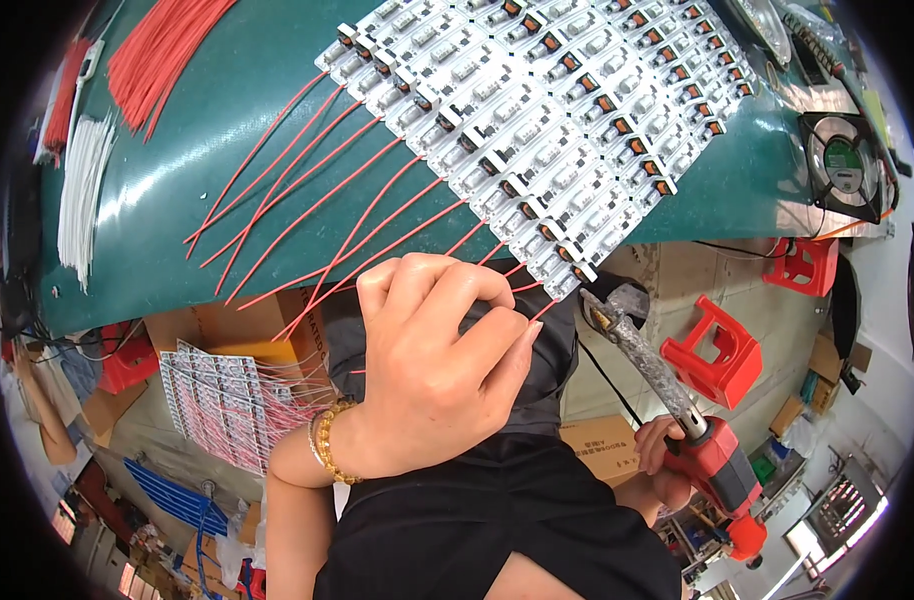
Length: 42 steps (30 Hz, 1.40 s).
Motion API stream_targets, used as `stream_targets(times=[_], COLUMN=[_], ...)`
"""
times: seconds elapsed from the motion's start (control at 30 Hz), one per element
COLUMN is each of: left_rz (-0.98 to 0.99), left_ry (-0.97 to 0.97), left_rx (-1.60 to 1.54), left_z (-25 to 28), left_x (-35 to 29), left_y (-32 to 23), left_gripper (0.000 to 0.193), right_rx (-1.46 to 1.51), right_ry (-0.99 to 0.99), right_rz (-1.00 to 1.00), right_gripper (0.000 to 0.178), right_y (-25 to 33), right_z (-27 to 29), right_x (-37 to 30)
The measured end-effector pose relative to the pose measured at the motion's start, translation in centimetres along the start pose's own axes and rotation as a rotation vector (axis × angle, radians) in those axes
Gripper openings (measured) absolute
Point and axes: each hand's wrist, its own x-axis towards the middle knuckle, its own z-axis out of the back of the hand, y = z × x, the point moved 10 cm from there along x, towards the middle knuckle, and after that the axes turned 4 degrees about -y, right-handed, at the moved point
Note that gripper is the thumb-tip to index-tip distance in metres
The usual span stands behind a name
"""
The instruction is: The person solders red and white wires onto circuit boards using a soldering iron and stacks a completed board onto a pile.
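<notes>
A white panel of small circuit boards (pixel 537 110) lies on the green table (pixel 227 130). Several red wires (pixel 307 190) run from its near edge across the table. My left hand (pixel 432 360), with a beaded bracelet on the wrist, pinches a short red wire (pixel 542 312) at the panel's near corner. My right hand (pixel 662 460) grips the red handle of a soldering iron (pixel 657 375). The iron's dark tip sits close to that same corner of the panel.
Bundles of red wires (pixel 162 50) and white wires (pixel 82 190) lie at the table's left end. A small fan (pixel 845 165) sits at the right end. Below the table are red plastic stools (pixel 717 355), cardboard boxes (pixel 227 330) and another wired panel (pixel 227 400).
</notes>
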Motion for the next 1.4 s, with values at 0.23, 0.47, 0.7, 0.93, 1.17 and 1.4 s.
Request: stream_targets(times=[0.23,0.47,0.7,0.93,1.17,1.4], left_rz=[-0.042,-0.087,0.118,0.141,0.321,0.445], left_ry=[-0.014,-0.142,-0.411,-0.161,-0.241,-0.701], left_rx=[-0.024,-0.04,0.99,1.116,0.86,0.516], left_z=[-0.4,4.7,20.4,24.0,26.0,30.4], left_x=[0.3,-0.2,0.0,2.8,2.5,0.4], left_y=[-0.1,1.3,13.9,20.9,22.0,23.0], left_gripper=[0.016,0.018,0.033,0.006,0.008,0.017], right_rx=[0.011,0.276,0.195,0.163,0.14,0.171], right_ry=[0.262,0.383,0.194,0.204,0.162,0.162], right_rz=[0.004,-0.151,0.359,0.336,0.293,0.272], right_gripper=[0.042,0.054,0.075,0.073,0.07,0.072], right_y=[0.8,-0.5,2.0,1.4,0.7,0.3], right_z=[-3.6,-5.1,-6.1,-7.2,-6.8,-6.5], right_x=[2.6,4.1,6.2,7.9,9.0,9.0])
